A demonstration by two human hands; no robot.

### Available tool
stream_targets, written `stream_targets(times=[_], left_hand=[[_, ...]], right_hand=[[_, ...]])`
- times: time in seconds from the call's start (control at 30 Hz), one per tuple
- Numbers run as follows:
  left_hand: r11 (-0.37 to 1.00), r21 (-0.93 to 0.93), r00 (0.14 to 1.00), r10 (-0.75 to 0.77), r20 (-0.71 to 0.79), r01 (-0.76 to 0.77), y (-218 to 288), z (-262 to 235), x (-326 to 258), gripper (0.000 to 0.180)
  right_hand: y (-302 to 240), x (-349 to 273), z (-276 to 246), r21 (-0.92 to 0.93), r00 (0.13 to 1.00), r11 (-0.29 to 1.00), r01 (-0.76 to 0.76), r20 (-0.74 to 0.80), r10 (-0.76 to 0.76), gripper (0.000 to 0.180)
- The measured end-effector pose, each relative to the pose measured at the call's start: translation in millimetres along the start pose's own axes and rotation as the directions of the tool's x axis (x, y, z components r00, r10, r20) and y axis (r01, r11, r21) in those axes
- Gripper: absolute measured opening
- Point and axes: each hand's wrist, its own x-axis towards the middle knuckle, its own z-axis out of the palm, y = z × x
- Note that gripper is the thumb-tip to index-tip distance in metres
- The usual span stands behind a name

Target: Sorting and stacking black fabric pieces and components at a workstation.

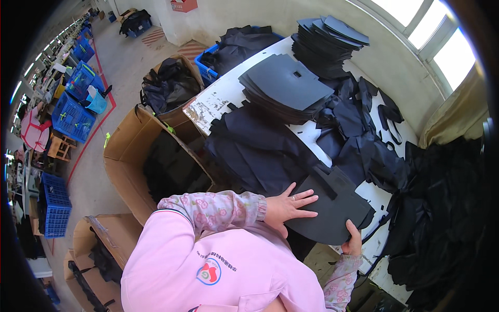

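White-topped and scuffed along its edge, a long bench point(221, 96) stands by the wall, loaded with black cloth and dark foam-like sheets. At its near edge lies a stiff, dark grey panel with a rounded outline point(349, 200), seemingly jutting past the rim. The left hand point(290, 208) grasps nothing, its fingers spread on the panel; the right hand point(353, 240) has its grip pinched on the panel's corner, thumb on top, fingers mostly hidden. Should that pinch slacken, the overhang could tip the panel off. Dragging the wrinkled black fabric point(260, 148) might also unsettle the fanned stack of curved grey sheets point(285, 86), which appears to rest partly against it.
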Motion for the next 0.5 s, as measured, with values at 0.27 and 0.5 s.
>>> stream_targets(times=[0.27, 0.5], left_hand=[[0.936, 0.297, 0.979, -0.154, -0.130, 0.187, -62, -103, -6, 0.100], [0.782, 0.472, 0.868, -0.493, 0.067, 0.407, -137, -105, -36, 0.135]], right_hand=[[4, -12, 0, -0.014, 0.999, 1.000, -0.016, -0.033, 0.016, 0.063], [5, -38, -12, -0.101, 0.989, 0.993, 0.060, -0.129, -0.073, 0.067]])
